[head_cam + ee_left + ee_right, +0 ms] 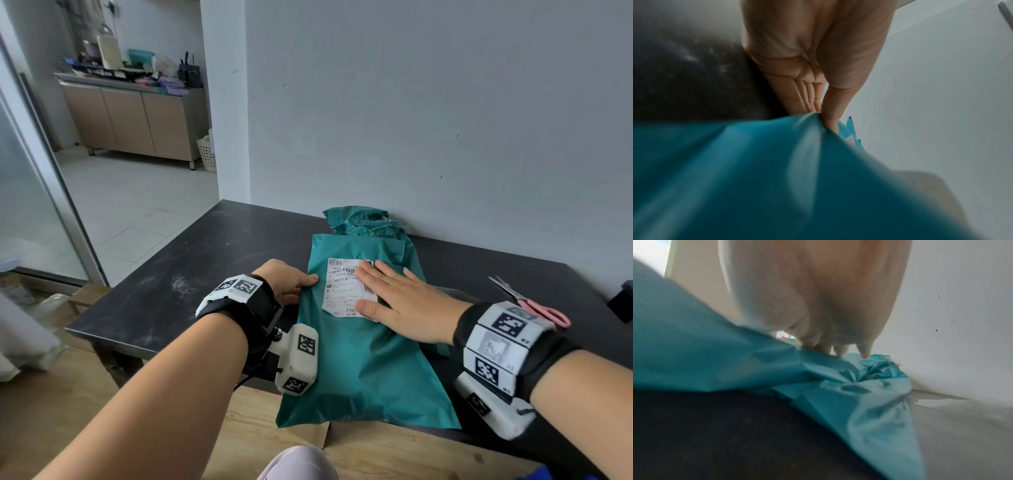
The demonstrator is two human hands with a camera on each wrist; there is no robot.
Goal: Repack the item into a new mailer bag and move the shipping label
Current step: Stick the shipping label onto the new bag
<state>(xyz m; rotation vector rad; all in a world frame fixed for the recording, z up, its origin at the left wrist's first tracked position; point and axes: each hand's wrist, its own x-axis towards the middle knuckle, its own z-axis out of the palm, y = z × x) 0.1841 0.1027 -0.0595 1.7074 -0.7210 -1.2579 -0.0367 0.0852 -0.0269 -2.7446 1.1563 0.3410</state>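
A teal mailer bag lies lengthwise on the dark table, its near end hanging over the front edge. A white shipping label sits on its upper face. My right hand lies flat on the label's right part, fingers straight and pressing down. My left hand pinches the bag's left edge between thumb and fingers; the left wrist view shows the thumb on the teal film. A crumpled teal bag lies behind, near the wall, also seen past my right fingers.
Pink-handled scissors lie on the table to the right of my right wrist. A grey wall runs along the table's far edge. Brown paper lies below the table's front edge. The floor and a kitchen cabinet are to the left.
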